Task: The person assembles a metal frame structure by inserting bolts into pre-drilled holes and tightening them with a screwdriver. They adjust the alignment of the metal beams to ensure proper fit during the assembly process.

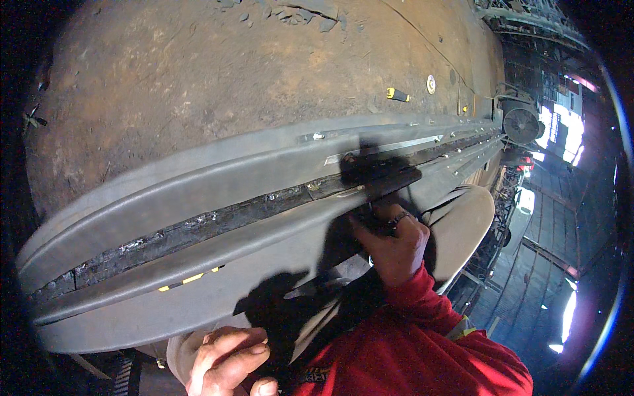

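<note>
Beam [158,191], grey and long, extends from far left toward the right, a dark groove along its length. Left hand [228,360], beside the near edge: fingers bent, thumb apart. Right hand [399,247], over the near side: fingertips shadowed; I cannot tell whether they grip anything. Beyond the beam: yellow-and-black tool [397,95], disc [431,84], then fan [522,125].

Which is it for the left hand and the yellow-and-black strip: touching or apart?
Apart. The head view shows the left hand below the yellow-and-black strip, with a bare stretch of grey metal plainly visible between them.
</note>
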A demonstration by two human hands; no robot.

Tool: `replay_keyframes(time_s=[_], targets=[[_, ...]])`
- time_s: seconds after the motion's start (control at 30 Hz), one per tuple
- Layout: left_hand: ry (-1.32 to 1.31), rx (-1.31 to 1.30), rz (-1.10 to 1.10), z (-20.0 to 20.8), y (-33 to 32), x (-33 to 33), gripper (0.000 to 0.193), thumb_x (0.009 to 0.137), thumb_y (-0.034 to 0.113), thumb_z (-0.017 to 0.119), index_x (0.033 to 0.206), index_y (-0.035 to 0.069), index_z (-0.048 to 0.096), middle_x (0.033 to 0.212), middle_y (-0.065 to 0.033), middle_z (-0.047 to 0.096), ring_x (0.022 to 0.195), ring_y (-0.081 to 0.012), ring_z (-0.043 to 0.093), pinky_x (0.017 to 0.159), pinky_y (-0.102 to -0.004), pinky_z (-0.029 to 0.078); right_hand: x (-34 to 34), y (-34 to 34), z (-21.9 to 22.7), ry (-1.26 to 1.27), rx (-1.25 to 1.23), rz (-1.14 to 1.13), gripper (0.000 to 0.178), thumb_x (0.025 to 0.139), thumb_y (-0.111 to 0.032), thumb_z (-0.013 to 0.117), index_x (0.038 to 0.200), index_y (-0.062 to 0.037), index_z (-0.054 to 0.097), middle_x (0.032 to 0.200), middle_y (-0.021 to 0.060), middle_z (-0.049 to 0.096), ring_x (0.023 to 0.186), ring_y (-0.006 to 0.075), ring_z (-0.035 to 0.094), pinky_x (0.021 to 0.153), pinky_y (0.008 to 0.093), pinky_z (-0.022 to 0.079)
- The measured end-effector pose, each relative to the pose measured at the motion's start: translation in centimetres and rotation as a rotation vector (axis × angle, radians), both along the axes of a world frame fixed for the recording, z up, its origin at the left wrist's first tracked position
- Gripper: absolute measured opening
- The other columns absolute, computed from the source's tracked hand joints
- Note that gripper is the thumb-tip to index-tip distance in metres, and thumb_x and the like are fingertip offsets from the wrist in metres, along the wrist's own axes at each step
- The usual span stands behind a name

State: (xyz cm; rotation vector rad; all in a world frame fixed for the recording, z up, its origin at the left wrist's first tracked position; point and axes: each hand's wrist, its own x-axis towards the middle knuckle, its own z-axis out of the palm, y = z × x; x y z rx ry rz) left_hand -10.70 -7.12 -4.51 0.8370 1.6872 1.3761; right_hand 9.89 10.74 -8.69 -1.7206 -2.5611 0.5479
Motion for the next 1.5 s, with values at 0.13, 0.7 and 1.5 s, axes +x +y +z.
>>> replay_keyframes(time_s=[0.13,0.7,1.5], targets=[[-0.019,-0.005,0.017,-0.2,-0.2,0.2,0.027,0.088,0.015,0.06,0.095,-0.01,0.06,0.092,-0.0256,0.065,0.077,-0.0309,0.064,0.074,-0.0365,0.049,0.9,0.6,-0.3,-0.057,0.068,0.114,0.023,0.069,-0.019,0.081,0.074,-0.0057,0.063,0.074,0.0129,0.067,0.062,0.0291,0.064,0.056,0.0381,0.052],[-0.019,-0.023,-0.007,-0.2,-0.1,0.1,0.027,0.089,0.016,0.059,0.095,-0.01,0.06,0.09,-0.0251,0.065,0.078,-0.0306,0.064,0.076,-0.0364,0.048,-0.7,2.8,0.8,-0.08,-0.309,-0.006,0.025,0.07,-0.023,0.079,0.065,-0.0022,0.066,0.062,0.0127,0.065,0.06,0.0275,0.067,0.056,0.0355,0.052],[-0.025,-0.029,0.023,-0.3,-0.2,0.5,0.028,0.089,0.017,0.059,0.093,-0.011,0.06,0.089,-0.0257,0.064,0.077,-0.0302,0.064,0.075,-0.0355,0.049,0.1,1.1,0.4,-0.064,-0.125,0.008,0.024,0.069,-0.02,0.081,0.08,-0.0018,0.071,0.074,0.0124,0.069,0.064,0.018,0.066,0.054,0.0341,0.051]])
